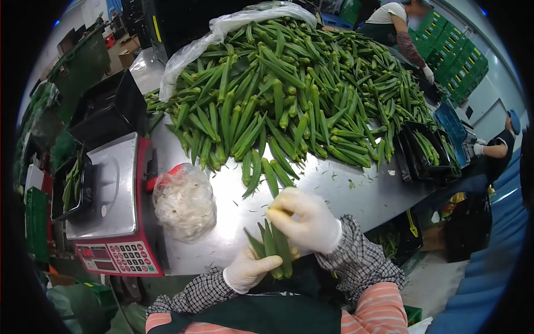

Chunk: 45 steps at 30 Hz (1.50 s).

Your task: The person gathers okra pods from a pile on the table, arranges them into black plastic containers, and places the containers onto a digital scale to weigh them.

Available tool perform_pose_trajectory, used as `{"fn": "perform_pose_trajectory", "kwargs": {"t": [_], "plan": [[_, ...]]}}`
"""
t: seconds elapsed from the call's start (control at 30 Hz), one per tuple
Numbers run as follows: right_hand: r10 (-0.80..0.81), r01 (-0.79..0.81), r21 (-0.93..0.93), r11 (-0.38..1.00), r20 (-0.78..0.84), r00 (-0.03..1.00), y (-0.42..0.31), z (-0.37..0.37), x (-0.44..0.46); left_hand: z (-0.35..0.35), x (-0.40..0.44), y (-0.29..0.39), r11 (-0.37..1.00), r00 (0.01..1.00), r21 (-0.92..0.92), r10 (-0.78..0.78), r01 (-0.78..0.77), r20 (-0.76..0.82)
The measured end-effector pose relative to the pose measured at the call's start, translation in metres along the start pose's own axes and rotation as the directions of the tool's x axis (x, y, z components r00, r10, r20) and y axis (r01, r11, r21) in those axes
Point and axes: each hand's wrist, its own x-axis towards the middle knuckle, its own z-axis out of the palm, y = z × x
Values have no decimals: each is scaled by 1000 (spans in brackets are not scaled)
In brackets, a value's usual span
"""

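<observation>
1. Left hand (pixel 247 271): grips a small okra bunch (pixel 269 245) at the near edge of the bench (pixel 356 203). Relaxed thumb pressure could drop pods.
2. Right hand (pixel 306 219): fingers curled at the bunch's far right end; whether they grip a pod cannot be told. Excess squeeze could bruise pods.
3. Okra pile (pixel 311 94): far side of bench. Disturbing its near slope could start a slide.
4. Crumpled plastic bag (pixel 183 206): left of the bunch; sleeve contact could shift it.
</observation>
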Motion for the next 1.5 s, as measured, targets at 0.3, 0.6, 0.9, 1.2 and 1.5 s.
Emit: {"fn": "perform_pose_trajectory", "kwargs": {"t": [0.3, 0.6, 0.9, 1.2, 1.5], "plan": [[469, -462, -655, 598, -181, 864, 122, -9, 36, -10, -5, -8, 955, 987, -274, 73, -110, -140], [426, -482, 164, 861, 286, 858, 41, -23, -24, -13, 1, -7, 927, 959, -264, 229, -268, -169], [254, -233, -200, 952, 85, 964, 43, -5, -2, -12, 0, -5, 927, 966, -319, 129, -198, -223], [523, -486, -338, 806, 21, 852, 105, -6, 43, -9, -11, 2, 931, 959, -287, 158, -224, -236], [223, -298, 206, 932, 319, 921, 31, -30, -8, -14, -3, -2, 943, 964, -262, 150, -207, -221]]}}
